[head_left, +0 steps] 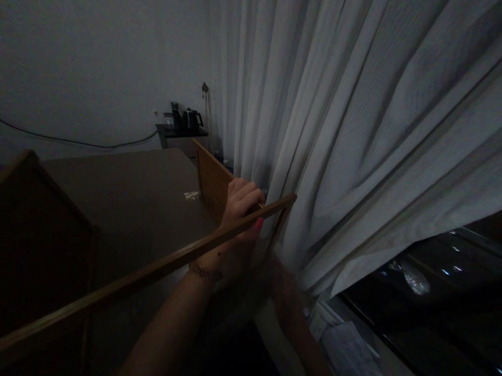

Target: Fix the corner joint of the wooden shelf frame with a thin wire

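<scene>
A wooden piece of furniture with panels and a long thin rail [154, 270] stretches from the lower left to the middle. My left hand [243, 202], with a bracelet at the wrist, is closed over the edge of its far wooden panel [213, 181]. The rail passes in front of that hand and wrist; the red-nailed thumb shows below it. Lower down, my right hand [284, 290] is beside the rail's end and the curtain. It is blurred and dark, so its fingers cannot be made out. Another wooden panel [38, 233] stands at the left.
A long white curtain [335, 110] hangs close on the right. Behind the furniture is a brownish-grey flat surface [145, 182]. A small black stand [185, 133] in the far corner holds a dark kettle [192, 119]. One cable [93, 145] runs along the wall. Papers [347, 348] lie at lower right.
</scene>
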Tool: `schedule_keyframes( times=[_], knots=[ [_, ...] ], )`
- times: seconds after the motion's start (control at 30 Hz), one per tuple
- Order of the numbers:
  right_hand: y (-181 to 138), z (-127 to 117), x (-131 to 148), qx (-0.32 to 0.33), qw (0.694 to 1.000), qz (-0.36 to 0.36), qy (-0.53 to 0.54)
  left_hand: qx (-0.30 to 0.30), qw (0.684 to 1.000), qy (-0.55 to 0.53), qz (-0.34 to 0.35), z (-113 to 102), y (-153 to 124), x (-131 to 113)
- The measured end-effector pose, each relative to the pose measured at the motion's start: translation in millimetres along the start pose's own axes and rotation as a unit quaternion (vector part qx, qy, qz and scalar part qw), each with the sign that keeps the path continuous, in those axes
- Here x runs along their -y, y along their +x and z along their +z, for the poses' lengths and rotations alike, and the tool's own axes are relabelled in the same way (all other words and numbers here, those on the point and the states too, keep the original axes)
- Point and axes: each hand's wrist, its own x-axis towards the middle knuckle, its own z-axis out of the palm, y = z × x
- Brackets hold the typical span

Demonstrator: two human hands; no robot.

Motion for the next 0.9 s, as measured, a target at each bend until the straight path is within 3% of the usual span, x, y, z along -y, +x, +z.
schedule_keyframes(
  times=[0.23, 0.4, 0.47, 0.63, 0.77, 0.9],
  knots=[
    [-8.7, -15.5, -1.4, -0.011, 1.000, 0.007, 0.007, 0.005, 1.000, -0.017, 0.011, 0.1, 0.7, 0.9],
    [-1.5, -30.5, 13.3, -0.054, 0.995, -0.015, -0.082, 0.000, 1.000, -0.018, 0.018, 0.7, 1.4, 0.7],
    [0.7, -37.6, 21.3, -0.040, 0.994, -0.012, -0.106, 0.005, 1.000, -0.005, 0.010, 0.3, 1.3, 0.3],
    [-5.0, -40.9, 37.2, 0.013, 0.997, 0.046, 0.057, -0.002, 1.000, -0.002, 0.022, -0.4, 1.0, 0.2],
    [-15.7, -27.1, 38.1, 0.028, 0.981, 0.115, 0.153, -0.001, 1.000, -0.007, 0.017, -0.3, 1.0, 0.1],
    [-23.4, -13.4, 35.3, 0.042, 0.969, 0.137, 0.202, -0.005, 1.000, -0.005, 0.015, 0.1, 1.2, -0.4]
  ],
)
